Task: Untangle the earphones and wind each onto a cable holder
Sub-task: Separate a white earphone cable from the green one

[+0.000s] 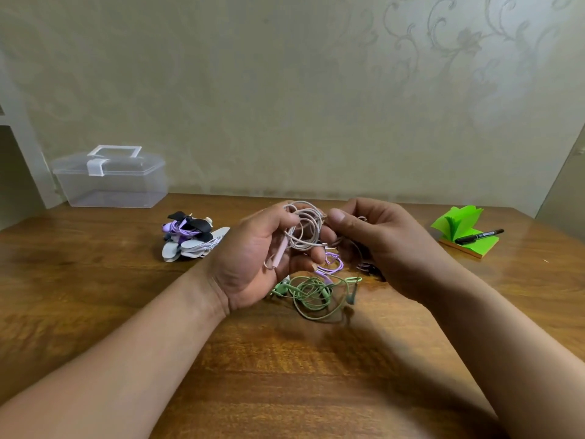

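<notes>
Head view: above the green earphones (311,293), left hand (253,258) holds pink earphones (305,229); right hand (380,242) pinches a loop; best teased loose, not yanked.

The right hand (380,245) hides most of a dark cable (368,268); the left hand (253,258) covers part of the pink earphones (305,229).

Centre crowded: green earphones (311,294), holder pile (190,240); near tabletop (285,375) open.
</notes>
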The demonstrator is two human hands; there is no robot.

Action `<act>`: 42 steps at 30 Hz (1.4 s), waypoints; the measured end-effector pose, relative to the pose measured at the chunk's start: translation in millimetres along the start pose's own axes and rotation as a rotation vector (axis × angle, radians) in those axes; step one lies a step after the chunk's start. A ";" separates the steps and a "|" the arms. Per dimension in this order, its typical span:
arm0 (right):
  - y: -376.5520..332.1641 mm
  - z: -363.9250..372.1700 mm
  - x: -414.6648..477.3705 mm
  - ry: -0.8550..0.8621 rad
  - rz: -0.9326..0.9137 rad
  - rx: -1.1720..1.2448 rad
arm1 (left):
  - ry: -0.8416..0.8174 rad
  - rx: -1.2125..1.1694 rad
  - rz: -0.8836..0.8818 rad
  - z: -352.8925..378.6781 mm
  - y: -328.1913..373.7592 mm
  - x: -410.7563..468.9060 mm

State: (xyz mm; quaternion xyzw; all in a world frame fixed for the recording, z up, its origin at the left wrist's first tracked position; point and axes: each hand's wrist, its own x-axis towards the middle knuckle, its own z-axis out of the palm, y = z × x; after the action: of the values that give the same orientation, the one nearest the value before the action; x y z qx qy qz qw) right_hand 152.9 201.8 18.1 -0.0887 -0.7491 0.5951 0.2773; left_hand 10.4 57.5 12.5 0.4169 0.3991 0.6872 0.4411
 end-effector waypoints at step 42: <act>-17.6 -18.6 -3.2 0.032 -0.109 -0.253 | 0.062 -0.030 0.091 -0.1 -1.5 4.5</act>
State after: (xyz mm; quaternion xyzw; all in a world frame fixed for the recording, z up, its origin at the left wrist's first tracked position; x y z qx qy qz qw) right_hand 168.7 211.1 36.2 -0.0916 -0.8173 0.4784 0.3078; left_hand 9.6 62.2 12.0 0.4067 0.3828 0.7250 0.4029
